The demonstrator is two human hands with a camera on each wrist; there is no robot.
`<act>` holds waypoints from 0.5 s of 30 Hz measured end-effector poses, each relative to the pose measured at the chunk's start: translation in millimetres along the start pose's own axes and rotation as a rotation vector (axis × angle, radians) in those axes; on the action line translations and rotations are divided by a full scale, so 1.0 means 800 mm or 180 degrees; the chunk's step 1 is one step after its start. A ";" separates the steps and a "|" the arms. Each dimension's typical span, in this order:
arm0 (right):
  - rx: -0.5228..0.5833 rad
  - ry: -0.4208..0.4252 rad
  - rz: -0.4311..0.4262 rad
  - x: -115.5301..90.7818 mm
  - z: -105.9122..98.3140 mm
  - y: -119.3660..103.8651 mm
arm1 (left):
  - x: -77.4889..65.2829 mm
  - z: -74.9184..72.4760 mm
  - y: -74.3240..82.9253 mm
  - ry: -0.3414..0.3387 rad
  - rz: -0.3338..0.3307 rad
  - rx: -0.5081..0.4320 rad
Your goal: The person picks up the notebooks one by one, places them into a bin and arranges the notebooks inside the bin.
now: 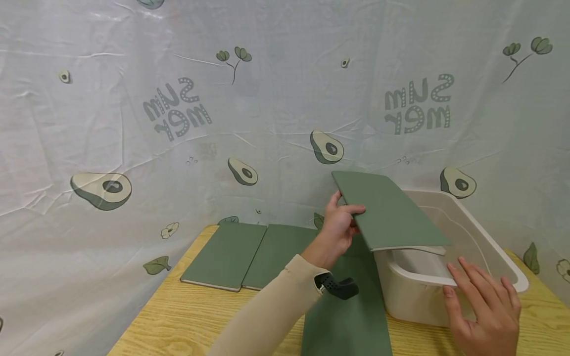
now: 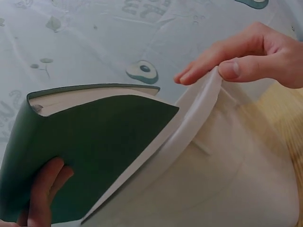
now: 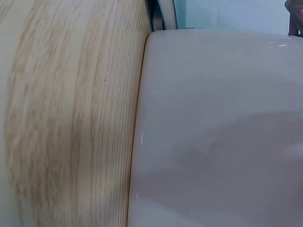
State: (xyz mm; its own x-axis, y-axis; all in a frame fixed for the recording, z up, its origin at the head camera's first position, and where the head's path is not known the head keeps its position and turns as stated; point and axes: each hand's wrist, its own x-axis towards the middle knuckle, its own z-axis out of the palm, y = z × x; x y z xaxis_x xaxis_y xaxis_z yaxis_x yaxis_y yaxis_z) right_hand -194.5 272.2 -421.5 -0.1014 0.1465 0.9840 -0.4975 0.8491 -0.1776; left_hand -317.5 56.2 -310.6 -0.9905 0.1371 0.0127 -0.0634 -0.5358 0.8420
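My left hand (image 1: 337, 228) grips a green-covered notebook (image 1: 392, 212) by its left edge, thumb on top. The notebook is tilted above the left part of a white plastic bin (image 1: 420, 296). In the left wrist view, fingertips (image 2: 56, 166) press its green cover, and the pale pages show between slightly parted covers. My right hand (image 1: 487, 306) holds the bin's near rim, its thumb on the outer side and its fingers reaching over the inside. The right wrist view shows mostly the bin's smooth wall (image 3: 213, 104).
Two green notebooks (image 1: 224, 252) (image 1: 280, 252) lie side by side at the wooden table's (image 1: 178, 316) back left. More green covers (image 1: 349, 321) lie left of the bin, partly hidden by my left arm. Behind hangs a pale curtain (image 1: 276, 74) printed with avocados.
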 end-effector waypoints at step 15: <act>-0.0102 -0.0123 0.0039 -0.003 -0.003 0.002 | 0.009 0.025 -0.031 0.0081 0.0017 0.0127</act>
State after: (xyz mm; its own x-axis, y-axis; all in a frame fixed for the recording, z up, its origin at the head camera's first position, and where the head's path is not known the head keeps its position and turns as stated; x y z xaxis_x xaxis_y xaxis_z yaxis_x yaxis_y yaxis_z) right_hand -193.2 274.5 -424.2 -0.1407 0.1377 0.9804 -0.4682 0.8633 -0.1884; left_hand -320.7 87.3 -320.4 -0.9936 0.1128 0.0040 -0.0535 -0.5026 0.8628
